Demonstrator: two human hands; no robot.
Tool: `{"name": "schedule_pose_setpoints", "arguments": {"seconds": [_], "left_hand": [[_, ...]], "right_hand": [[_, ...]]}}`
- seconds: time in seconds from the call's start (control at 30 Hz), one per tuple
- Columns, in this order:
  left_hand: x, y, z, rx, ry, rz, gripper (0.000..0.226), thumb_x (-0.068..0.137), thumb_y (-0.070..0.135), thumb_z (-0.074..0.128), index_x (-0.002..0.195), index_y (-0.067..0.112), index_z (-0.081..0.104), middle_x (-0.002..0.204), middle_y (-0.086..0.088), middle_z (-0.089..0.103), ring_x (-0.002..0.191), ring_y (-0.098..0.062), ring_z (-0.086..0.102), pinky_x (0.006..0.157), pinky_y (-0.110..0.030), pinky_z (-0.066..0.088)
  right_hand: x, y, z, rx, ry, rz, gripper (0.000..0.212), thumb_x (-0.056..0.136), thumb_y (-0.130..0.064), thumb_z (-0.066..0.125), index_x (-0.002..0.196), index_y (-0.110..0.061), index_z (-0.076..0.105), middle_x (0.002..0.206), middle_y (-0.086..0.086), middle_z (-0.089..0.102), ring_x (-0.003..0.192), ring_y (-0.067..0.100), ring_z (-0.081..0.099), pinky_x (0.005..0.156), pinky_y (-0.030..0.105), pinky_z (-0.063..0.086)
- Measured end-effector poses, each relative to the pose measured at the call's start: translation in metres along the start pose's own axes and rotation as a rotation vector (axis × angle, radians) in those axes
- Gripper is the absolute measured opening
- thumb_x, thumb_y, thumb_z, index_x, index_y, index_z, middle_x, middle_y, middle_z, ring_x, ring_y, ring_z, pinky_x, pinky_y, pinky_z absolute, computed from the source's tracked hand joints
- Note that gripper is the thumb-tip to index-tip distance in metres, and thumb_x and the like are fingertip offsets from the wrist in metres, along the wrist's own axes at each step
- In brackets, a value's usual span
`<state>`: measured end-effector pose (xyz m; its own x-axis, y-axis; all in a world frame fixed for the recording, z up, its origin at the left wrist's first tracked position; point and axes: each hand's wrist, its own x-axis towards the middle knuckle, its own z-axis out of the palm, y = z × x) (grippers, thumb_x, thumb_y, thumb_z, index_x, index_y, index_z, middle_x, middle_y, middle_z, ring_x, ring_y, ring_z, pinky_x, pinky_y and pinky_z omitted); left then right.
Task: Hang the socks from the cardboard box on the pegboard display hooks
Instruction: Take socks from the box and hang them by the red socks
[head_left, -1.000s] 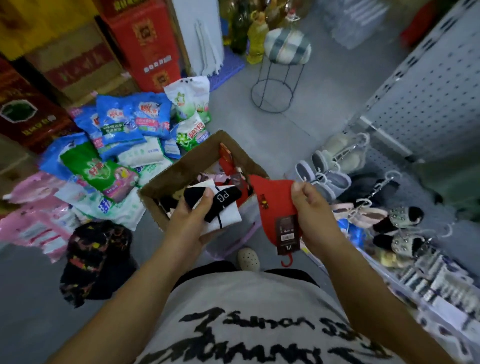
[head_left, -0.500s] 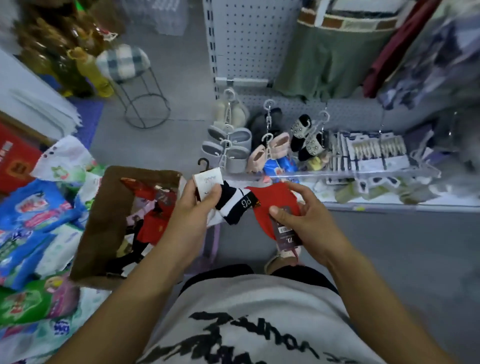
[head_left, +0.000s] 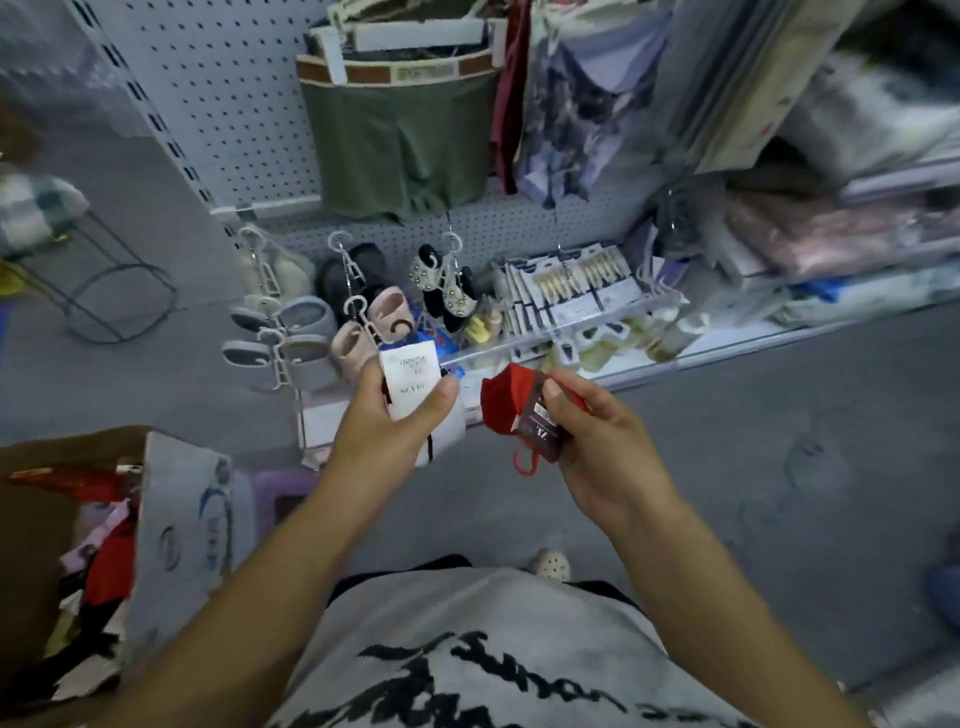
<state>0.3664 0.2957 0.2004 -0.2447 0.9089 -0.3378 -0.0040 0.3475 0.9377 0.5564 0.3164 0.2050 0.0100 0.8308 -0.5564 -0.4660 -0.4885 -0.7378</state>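
Red socks (head_left: 504, 405), soft and light, sit pinched in the right hand (head_left: 587, 441), its thumb pressing the dark label (head_left: 540, 434) against curled fingers; a small red hanger (head_left: 524, 463) dangles below. The left hand (head_left: 395, 421) grips a white pair (head_left: 448, 434) by its stiff paper card (head_left: 410, 387), thumb across the front. Both pairs are held before the pegboard (head_left: 249, 104), well apart from the cardboard box (head_left: 31, 519). The fabric would probably flop and bunch (nothing rigid in it), so the label and hanger look like the best hold for steering onto a display hook (head_left: 449, 226).
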Motion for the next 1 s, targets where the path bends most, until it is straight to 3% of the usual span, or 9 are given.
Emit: {"name": "schedule_pose_setpoints", "arguments": {"seconds": [0.1,0.3,0.5,0.57,0.67,0.77,0.83,0.93,1.0], "left_hand": [[-0.007,0.007,0.065,-0.066,-0.12,-0.068,0.069,0.058,0.066,0.085,0.116,0.035,0.064,0.11,0.013,0.076,0.105,-0.007,0.07,0.089,-0.03,0.052],[-0.009,0.02,0.178,-0.152,-0.214,-0.114,0.049,0.071,0.005,0.087,0.111,0.024,0.065,0.097,0.004,0.08,0.09,-0.014,0.077,0.071,-0.025,0.059],[0.003,0.036,0.213,-0.229,-0.164,-0.203,0.059,0.069,0.006,0.085,0.123,0.013,0.063,0.108,-0.01,0.078,0.103,-0.03,0.074,0.094,-0.052,0.057],[0.008,0.045,0.219,-0.254,-0.213,-0.237,0.065,0.066,0.01,0.084,0.127,0.008,0.062,0.113,-0.017,0.076,0.106,-0.038,0.072,0.098,-0.059,0.053],[0.014,0.057,0.23,-0.233,-0.354,-0.271,0.057,0.075,0.011,0.08,0.129,0.009,0.063,0.119,-0.02,0.073,0.111,-0.04,0.07,0.103,-0.061,0.049],[0.014,0.065,0.24,-0.238,-0.442,-0.305,0.053,0.08,0.013,0.076,0.131,0.01,0.062,0.12,-0.02,0.072,0.112,-0.039,0.069,0.102,-0.059,0.05],[0.016,0.065,0.241,-0.283,-0.463,-0.331,0.063,0.082,0.021,0.078,0.139,0.008,0.055,0.126,-0.021,0.07,0.116,-0.038,0.068,0.104,-0.057,0.049],[0.022,0.064,0.237,-0.407,-0.483,-0.383,0.096,0.078,0.046,0.084,0.153,0.008,0.037,0.142,-0.02,0.059,0.129,-0.038,0.059,0.114,-0.056,0.039],[0.02,0.062,0.234,-0.418,-0.446,-0.348,0.09,0.077,0.053,0.08,0.15,0.013,0.044,0.142,-0.015,0.061,0.13,-0.035,0.059,0.116,-0.054,0.038]], "right_hand": [[0.003,-0.023,-0.028,-0.032,0.059,-0.058,0.032,0.089,-0.005,0.071,0.119,-0.001,0.064,0.101,0.015,0.067,0.081,0.026,0.065,0.064,0.032,0.058],[0.016,-0.078,-0.106,-0.04,0.066,-0.136,0.031,0.086,-0.006,0.074,0.116,-0.008,0.068,0.102,0.013,0.076,0.089,0.022,0.074,0.073,0.028,0.06],[0.022,-0.11,-0.169,-0.461,0.036,-0.382,0.024,0.09,-0.034,0.07,0.113,-0.032,0.073,0.092,0.008,0.072,0.087,0.017,0.072,0.08,0.031,0.059],[0.02,-0.12,-0.186,-0.592,-0.054,-0.512,0.036,0.077,-0.038,0.077,0.112,-0.035,0.074,0.105,0.0,0.061,0.094,0.007,0.061,0.084,0.022,0.052],[0.019,-0.128,-0.195,-0.745,-0.217,-0.63,0.048,0.066,-0.035,0.082,0.113,-0.03,0.074,0.146,-0.004,0.046,0.132,0.007,0.042,0.102,0.011,0.037],[0.028,-0.129,-0.194,-0.789,-0.228,-0.813,0.05,0.066,-0.035,0.083,0.114,-0.021,0.076,0.147,-0.004,0.053,0.139,0.015,0.041,0.115,0.026,0.033],[0.032,-0.128,-0.191,-0.664,-0.2,-0.825,0.046,0.067,-0.027,0.085,0.11,-0.014,0.077,0.135,0.0,0.063,0.131,0.017,0.052,0.11,0.033,0.042],[0.034,-0.127,-0.185,-0.49,-0.134,-0.78,0.028,0.076,-0.016,0.082,0.104,-0.015,0.079,0.111,-0.001,0.075,0.111,0.019,0.067,0.096,0.032,0.053],[0.032,-0.127,-0.177,-0.38,-0.085,-0.665,0.016,0.084,-0.014,0.076,0.099,-0.014,0.08,0.1,-0.003,0.078,0.097,0.016,0.072,0.081,0.027,0.057]]}}
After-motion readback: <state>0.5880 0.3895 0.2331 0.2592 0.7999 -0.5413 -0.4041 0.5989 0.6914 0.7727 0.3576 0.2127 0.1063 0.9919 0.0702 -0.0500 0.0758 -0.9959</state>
